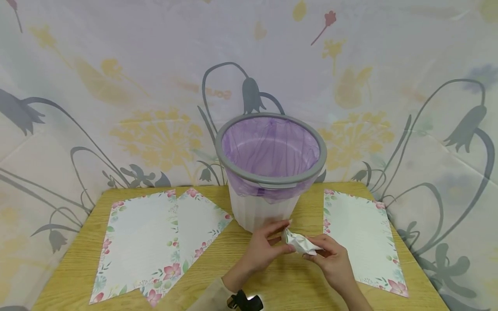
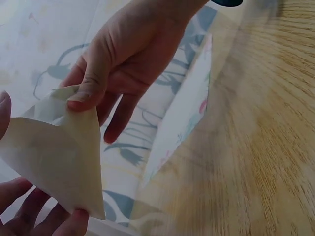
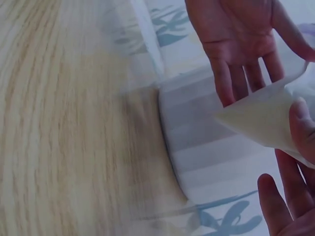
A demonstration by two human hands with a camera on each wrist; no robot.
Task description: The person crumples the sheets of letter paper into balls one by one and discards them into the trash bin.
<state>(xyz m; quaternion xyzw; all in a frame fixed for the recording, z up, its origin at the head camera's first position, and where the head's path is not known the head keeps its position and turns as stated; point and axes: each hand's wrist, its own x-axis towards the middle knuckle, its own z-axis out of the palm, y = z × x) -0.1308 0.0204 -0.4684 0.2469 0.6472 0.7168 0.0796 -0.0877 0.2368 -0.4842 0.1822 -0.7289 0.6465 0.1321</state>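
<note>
A crumpled, folded white paper (image 1: 299,242) is held in the air between both hands, in front of the bin. My left hand (image 1: 262,248) holds its left end between the spread thumb and fingers. At the other end, my right hand (image 1: 335,261) pinches it. In the left wrist view the paper (image 2: 54,157) looks like a flat, pointed fold, with the right thumb pressed on its upper part. The right wrist view shows the left palm (image 3: 238,34) behind the paper's pointed tip (image 3: 256,115).
A white bin with a grey rim (image 1: 272,178) and purple liner (image 1: 272,147) stands at the table's back. Two overlapping flower-bordered sheets (image 1: 136,246) lie at left, another such sheet (image 1: 359,242) at right. A patterned cloth (image 1: 155,86) hangs behind the wooden table (image 1: 70,276).
</note>
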